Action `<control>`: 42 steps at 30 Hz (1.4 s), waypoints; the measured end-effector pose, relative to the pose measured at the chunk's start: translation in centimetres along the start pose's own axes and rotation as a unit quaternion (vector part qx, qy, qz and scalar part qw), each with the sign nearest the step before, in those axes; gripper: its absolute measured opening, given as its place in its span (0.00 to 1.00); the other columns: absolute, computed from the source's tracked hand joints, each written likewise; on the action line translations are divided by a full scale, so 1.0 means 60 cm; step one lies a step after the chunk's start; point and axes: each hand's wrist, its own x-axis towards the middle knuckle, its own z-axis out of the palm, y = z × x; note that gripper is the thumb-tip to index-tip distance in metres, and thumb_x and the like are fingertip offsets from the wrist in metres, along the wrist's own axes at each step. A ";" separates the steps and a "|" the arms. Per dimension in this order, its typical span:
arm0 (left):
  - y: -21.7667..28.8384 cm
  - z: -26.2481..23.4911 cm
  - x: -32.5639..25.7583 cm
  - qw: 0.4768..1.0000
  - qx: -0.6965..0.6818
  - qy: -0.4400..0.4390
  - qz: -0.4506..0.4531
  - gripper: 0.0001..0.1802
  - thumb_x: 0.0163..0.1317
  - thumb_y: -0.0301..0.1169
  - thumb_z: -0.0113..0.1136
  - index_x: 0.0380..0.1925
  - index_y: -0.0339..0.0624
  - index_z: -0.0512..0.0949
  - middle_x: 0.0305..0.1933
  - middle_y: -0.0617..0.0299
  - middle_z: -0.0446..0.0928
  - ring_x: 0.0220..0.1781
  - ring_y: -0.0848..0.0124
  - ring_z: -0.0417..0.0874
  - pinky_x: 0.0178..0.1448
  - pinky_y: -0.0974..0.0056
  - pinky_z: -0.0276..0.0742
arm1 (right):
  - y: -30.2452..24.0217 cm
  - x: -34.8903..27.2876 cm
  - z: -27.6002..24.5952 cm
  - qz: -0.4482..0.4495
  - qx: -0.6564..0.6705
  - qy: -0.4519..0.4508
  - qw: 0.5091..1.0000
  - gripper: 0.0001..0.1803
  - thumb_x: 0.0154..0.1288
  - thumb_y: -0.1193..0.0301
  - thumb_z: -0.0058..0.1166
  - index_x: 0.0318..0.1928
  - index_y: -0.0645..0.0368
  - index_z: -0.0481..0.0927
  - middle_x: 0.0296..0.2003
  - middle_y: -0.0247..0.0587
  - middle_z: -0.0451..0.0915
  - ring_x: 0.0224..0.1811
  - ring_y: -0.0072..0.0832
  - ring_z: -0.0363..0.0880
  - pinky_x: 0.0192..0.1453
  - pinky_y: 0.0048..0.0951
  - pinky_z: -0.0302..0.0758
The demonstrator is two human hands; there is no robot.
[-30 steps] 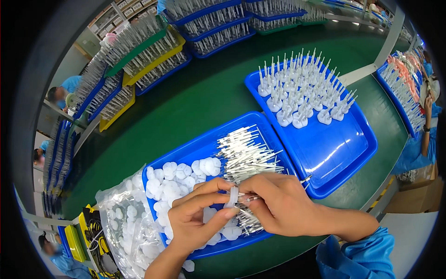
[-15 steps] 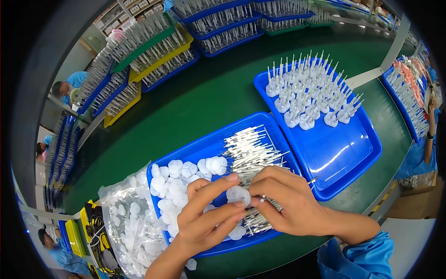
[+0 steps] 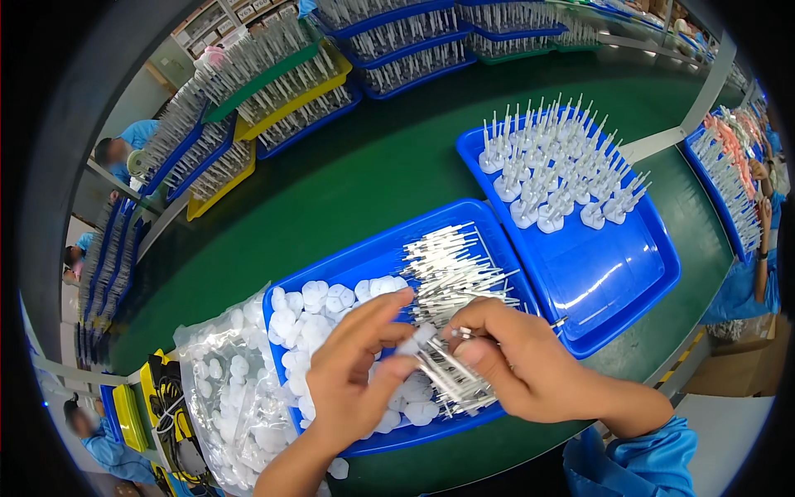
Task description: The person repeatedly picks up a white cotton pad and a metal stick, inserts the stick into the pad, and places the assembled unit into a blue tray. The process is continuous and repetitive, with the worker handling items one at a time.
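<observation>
Our left hand (image 3: 352,373) is partly curled, palm turned inward, its fingertips and thumb close round a white disc (image 3: 421,335); the index finger stands a little off it. The disc is blurred, tilted, and lies between our two hands, above the near tray (image 3: 364,267). Our right hand (image 3: 526,356) is bent in a pinch, thumb against forefinger, with the white end of a rod (image 3: 464,333) showing between them, just beside the disc. We cannot tell how many rods it has hold of, nor whether the slanting rods just below the disc are fixed in it or lie in the tray.

The near tray is blue and holds loose discs (image 3: 310,331) on its left and a heap of rods (image 3: 455,273) on its right. Touching it on the right is the far tray (image 3: 584,273), also blue, its upper part filled with rodded discs (image 3: 551,186), their rods upright or leaning.

To our left a clear bag (image 3: 240,398) of discs lies against the near tray, and black cables (image 3: 170,414) lie beyond it. Behind, along the green table (image 3: 389,149), we see stacked trays (image 3: 286,108) full of rods. A co-worker (image 3: 139,137) in blue is at the left.
</observation>
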 end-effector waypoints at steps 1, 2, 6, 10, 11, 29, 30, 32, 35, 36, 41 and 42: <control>0.003 0.001 -0.001 0.994 -0.072 0.041 -0.076 0.15 0.65 0.25 0.65 0.49 0.29 0.81 0.59 0.43 0.78 0.53 0.62 0.84 0.53 0.62 0.82 | 0.001 0.000 -0.003 0.002 -0.004 0.005 1.000 0.08 0.70 0.76 0.54 0.47 0.66 0.76 0.39 0.54 0.78 0.38 0.51 0.81 0.40 0.42 0.76; 0.002 -0.005 -0.001 0.991 -0.062 0.035 -0.109 0.14 0.67 0.27 0.63 0.50 0.29 0.81 0.58 0.45 0.78 0.51 0.63 0.84 0.53 0.63 0.82 | 0.002 0.001 -0.006 0.004 -0.007 0.010 1.000 0.09 0.71 0.76 0.53 0.48 0.66 0.75 0.39 0.56 0.79 0.38 0.53 0.81 0.41 0.43 0.77; -0.001 -0.023 0.008 0.977 -0.067 -0.001 -0.202 0.18 0.74 0.35 0.55 0.54 0.30 0.79 0.55 0.49 0.81 0.45 0.67 0.85 0.47 0.66 0.83 | 0.011 0.005 -0.012 -0.056 -0.078 -0.017 0.995 0.09 0.70 0.77 0.53 0.48 0.66 0.74 0.37 0.56 0.81 0.36 0.52 0.82 0.38 0.42 0.77; -0.005 -0.018 0.012 0.963 -0.158 -0.032 -0.215 0.18 0.73 0.32 0.55 0.55 0.30 0.78 0.58 0.48 0.79 0.46 0.66 0.85 0.48 0.63 0.83 | -0.004 0.002 -0.011 0.028 -0.040 -0.008 0.999 0.07 0.68 0.78 0.55 0.44 0.66 0.74 0.33 0.55 0.79 0.32 0.51 0.81 0.34 0.42 0.75; -0.005 -0.017 0.013 0.957 -0.185 -0.045 -0.218 0.16 0.73 0.29 0.55 0.56 0.30 0.78 0.60 0.49 0.78 0.50 0.67 0.83 0.51 0.63 0.82 | 0.000 0.002 -0.010 0.011 -0.041 0.000 0.999 0.06 0.68 0.78 0.55 0.43 0.66 0.73 0.33 0.54 0.79 0.31 0.51 0.81 0.34 0.43 0.75; -0.009 -0.010 -0.015 0.928 -0.226 -0.059 -0.291 0.12 0.71 0.26 0.57 0.48 0.27 0.80 0.54 0.48 0.81 0.50 0.66 0.83 0.59 0.61 0.79 | 0.007 -0.011 0.007 -0.100 -0.128 0.041 0.986 0.12 0.60 0.77 0.61 0.43 0.60 0.74 0.30 0.45 0.78 0.25 0.39 0.81 0.29 0.38 0.76; -0.003 -0.008 -0.011 0.936 -0.202 -0.061 -0.282 0.12 0.71 0.26 0.58 0.48 0.27 0.80 0.54 0.48 0.81 0.50 0.66 0.83 0.58 0.62 0.79 | 0.010 -0.011 0.004 -0.123 -0.158 0.038 0.979 0.12 0.59 0.77 0.63 0.42 0.59 0.75 0.29 0.42 0.78 0.23 0.35 0.80 0.27 0.35 0.76; 0.017 -0.004 0.001 0.952 -0.148 -0.066 -0.260 0.12 0.70 0.26 0.59 0.48 0.27 0.80 0.54 0.49 0.80 0.51 0.67 0.83 0.58 0.62 0.79 | 0.016 -0.018 -0.021 -0.081 -0.144 0.080 0.983 0.09 0.57 0.77 0.62 0.39 0.60 0.78 0.31 0.44 0.80 0.26 0.36 0.81 0.29 0.36 0.75; 0.034 -0.038 0.019 0.954 0.238 -0.154 -0.101 0.14 0.59 0.28 0.69 0.43 0.32 0.83 0.48 0.52 0.81 0.49 0.60 0.81 0.54 0.57 0.75 | 0.042 -0.022 -0.094 0.013 -0.180 0.176 0.968 0.06 0.60 0.75 0.59 0.36 0.64 0.78 0.30 0.49 0.82 0.30 0.39 0.83 0.33 0.35 0.76; 0.037 -0.051 0.023 0.905 0.376 -0.198 -0.030 0.14 0.56 0.29 0.72 0.41 0.34 0.83 0.47 0.53 0.81 0.49 0.58 0.81 0.54 0.56 0.73 | 0.039 -0.025 -0.127 0.096 -0.220 0.212 0.947 0.06 0.60 0.75 0.59 0.35 0.65 0.78 0.28 0.50 0.82 0.30 0.38 0.84 0.34 0.34 0.76; 0.038 -0.067 0.013 0.846 0.459 -0.262 -0.074 0.19 0.47 0.35 0.77 0.38 0.39 0.85 0.49 0.56 0.79 0.54 0.57 0.76 0.61 0.56 0.62 | 0.127 -0.034 -0.207 0.212 -0.251 0.245 0.912 0.09 0.62 0.72 0.60 0.36 0.67 0.82 0.27 0.51 0.83 0.31 0.34 0.84 0.36 0.36 0.76; 0.041 -0.072 0.013 0.842 0.458 -0.276 -0.072 0.19 0.47 0.35 0.77 0.39 0.39 0.85 0.50 0.57 0.78 0.55 0.57 0.76 0.62 0.56 0.61 | 0.132 -0.034 -0.204 0.192 -0.248 0.263 0.912 0.09 0.62 0.72 0.61 0.37 0.67 0.82 0.27 0.50 0.83 0.30 0.33 0.83 0.36 0.36 0.76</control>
